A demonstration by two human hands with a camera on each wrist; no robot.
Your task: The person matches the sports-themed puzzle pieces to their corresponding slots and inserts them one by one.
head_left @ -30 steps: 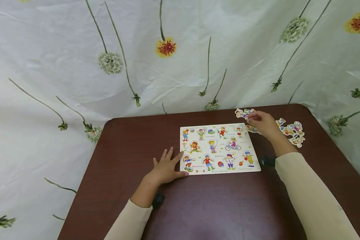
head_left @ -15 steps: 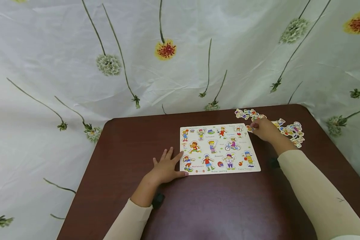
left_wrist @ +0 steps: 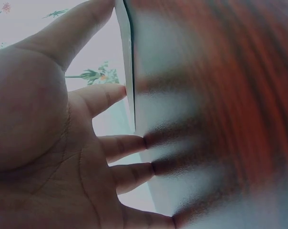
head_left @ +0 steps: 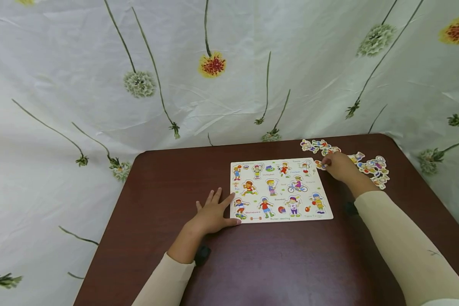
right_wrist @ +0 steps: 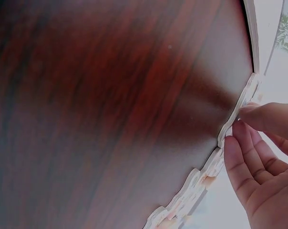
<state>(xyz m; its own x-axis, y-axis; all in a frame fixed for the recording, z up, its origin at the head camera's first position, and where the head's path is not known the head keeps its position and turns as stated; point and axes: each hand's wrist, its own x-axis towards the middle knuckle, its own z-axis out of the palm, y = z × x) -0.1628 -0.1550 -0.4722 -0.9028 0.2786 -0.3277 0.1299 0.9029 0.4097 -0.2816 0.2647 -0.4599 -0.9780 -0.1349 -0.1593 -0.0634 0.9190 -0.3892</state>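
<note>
Showing cartoon athletes (head_left: 272, 187), the puzzle board (head_left: 261, 183) meets the spread left hand (head_left: 211, 216); just right of the board, right hand (head_left: 341, 167) pinches a cutout (head_left: 319, 165).

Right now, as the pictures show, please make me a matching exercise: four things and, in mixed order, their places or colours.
1 Left hand
2 Right hand
3 Puzzle board
4 Table

A Mostly white
B Spread at the board's left edge
C Dark reddish brown
D Touching a loose piece near the board

Pairs: 1-B, 2-D, 3-A, 4-C
</note>
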